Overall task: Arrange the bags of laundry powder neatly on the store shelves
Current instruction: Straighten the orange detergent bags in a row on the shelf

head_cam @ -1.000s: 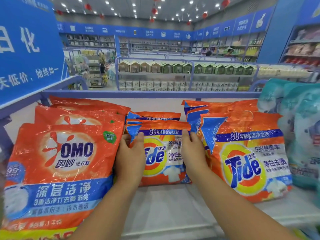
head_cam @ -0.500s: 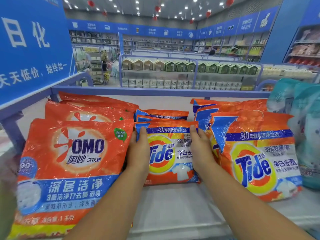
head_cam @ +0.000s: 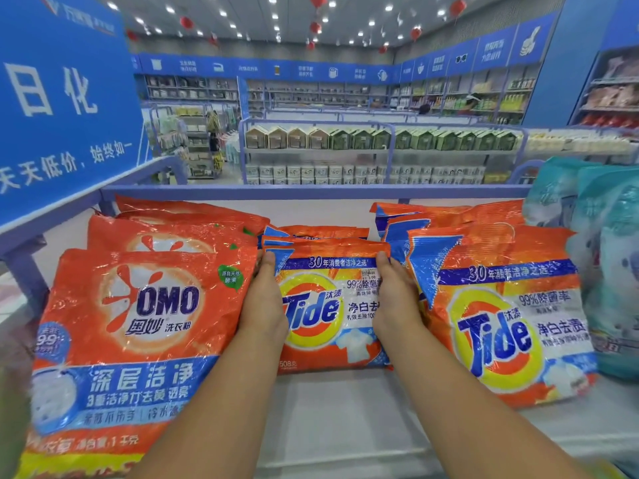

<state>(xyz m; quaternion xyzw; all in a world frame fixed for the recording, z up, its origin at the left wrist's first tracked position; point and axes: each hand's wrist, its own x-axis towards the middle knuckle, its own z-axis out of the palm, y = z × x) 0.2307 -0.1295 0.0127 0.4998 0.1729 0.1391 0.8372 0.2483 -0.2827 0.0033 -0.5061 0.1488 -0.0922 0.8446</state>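
A small orange Tide bag stands at the front of a short row of the same bags in the middle of the white shelf. My left hand grips its left edge and my right hand grips its right edge, thumbs on the front. Large orange OMO bags lean in a row on the left, touching my left hand. Larger Tide bags lean in a row on the right, against my right hand.
Teal laundry bags stand at the far right of the shelf. A blue sign rises at the left end. A blue rail runs along the shelf's back. Other store shelves stand beyond it.
Both hands have kept their hold on the small Tide bag's edges. The view has drifted slightly, and the bag sits a little squarer between the two rows.
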